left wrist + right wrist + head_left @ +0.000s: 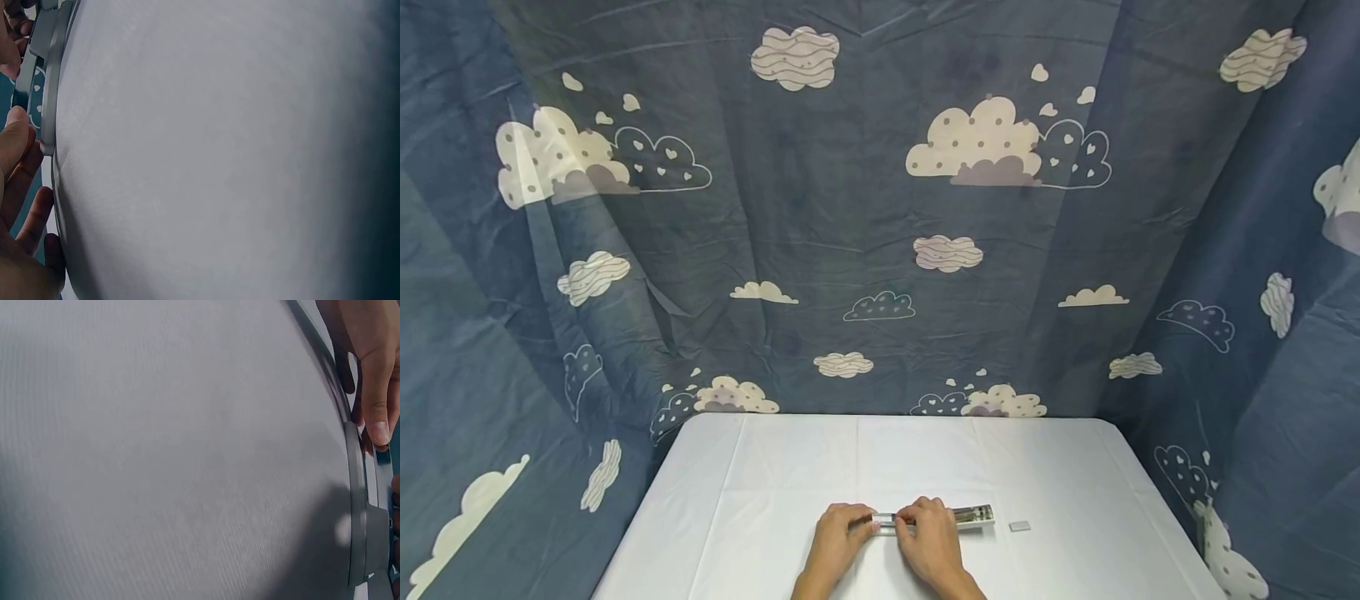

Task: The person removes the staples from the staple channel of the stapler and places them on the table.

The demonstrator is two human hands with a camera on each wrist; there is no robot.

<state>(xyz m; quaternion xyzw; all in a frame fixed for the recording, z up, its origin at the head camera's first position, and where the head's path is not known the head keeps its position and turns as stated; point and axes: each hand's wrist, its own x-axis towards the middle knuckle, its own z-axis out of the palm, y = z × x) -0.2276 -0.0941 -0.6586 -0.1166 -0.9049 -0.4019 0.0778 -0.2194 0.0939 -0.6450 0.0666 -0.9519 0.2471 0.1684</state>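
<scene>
A grey stapler (pixel 973 516) lies lengthwise on the white table, its upper part raised from its base in the left wrist view. My left hand (pixel 837 540) pinches the stapler's left end between thumb and fingers; the other fingers spread beside the base (pixel 50 115). My right hand (pixel 931 542) grips the middle of the stapler, its thumb toward the left hand. The right end sticks out past the right hand and shows a shiny metal inside. In the right wrist view the left thumb (pixel 379 419) presses the raised part's tip. The right palm hides the stapler's middle.
A small grey strip (pixel 1019 526), like a row of staples, lies just right of the stapler. White cloth covers the table (pixel 775 467). A dark blue curtain (pixel 850 208) with cloud prints hangs behind and at both sides.
</scene>
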